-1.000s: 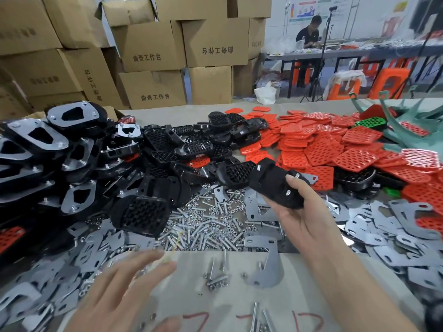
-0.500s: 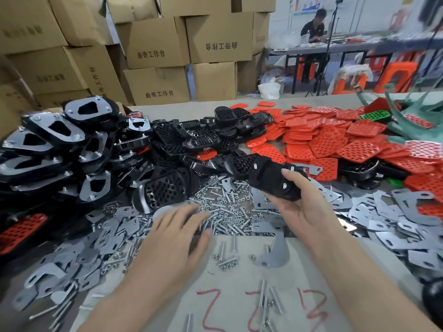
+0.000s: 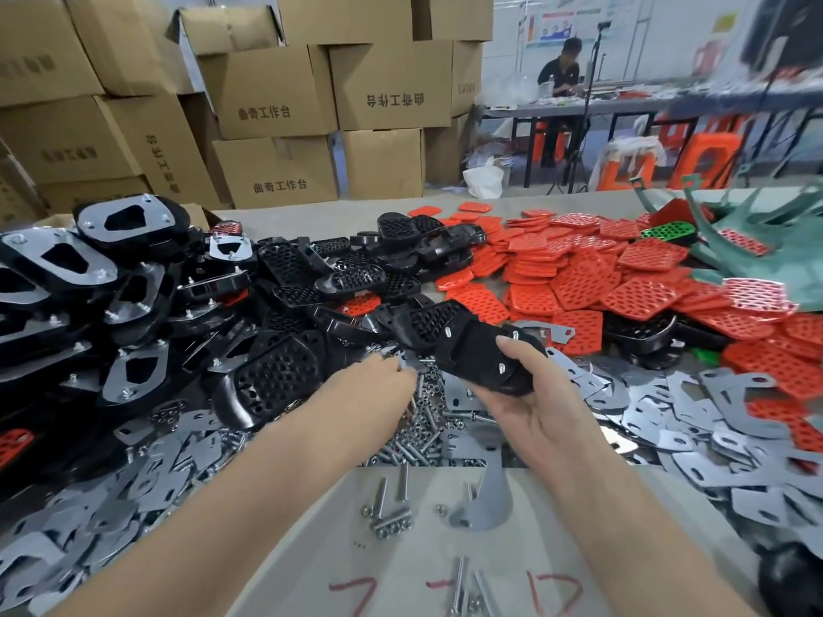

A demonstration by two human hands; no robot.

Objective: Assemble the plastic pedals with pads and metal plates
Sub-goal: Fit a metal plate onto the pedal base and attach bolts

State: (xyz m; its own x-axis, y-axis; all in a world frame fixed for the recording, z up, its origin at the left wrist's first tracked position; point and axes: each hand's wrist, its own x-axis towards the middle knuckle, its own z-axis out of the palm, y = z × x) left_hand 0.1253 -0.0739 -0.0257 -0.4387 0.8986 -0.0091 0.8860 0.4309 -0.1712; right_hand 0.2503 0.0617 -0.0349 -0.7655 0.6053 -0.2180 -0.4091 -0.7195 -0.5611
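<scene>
The right hand [image 3: 530, 405] grips the stiff, probably light black plastic pedal [image 3: 478, 351] by its rim; the left hand [image 3: 378, 382] hides its fingers.

Both hands are bare. The left hand [image 3: 378, 378] shows only its back and knuckles, and its fingers are mostly hidden from this angle. The right hand [image 3: 532, 409] shows the heel of the palm and the thumb [image 3: 516, 351], which has a short, rounded nail. The left forearm [image 3: 267, 483] and right forearm [image 3: 623, 505] are uncovered from wrist to the lower edge of the view, smooth and unmarked.
</scene>
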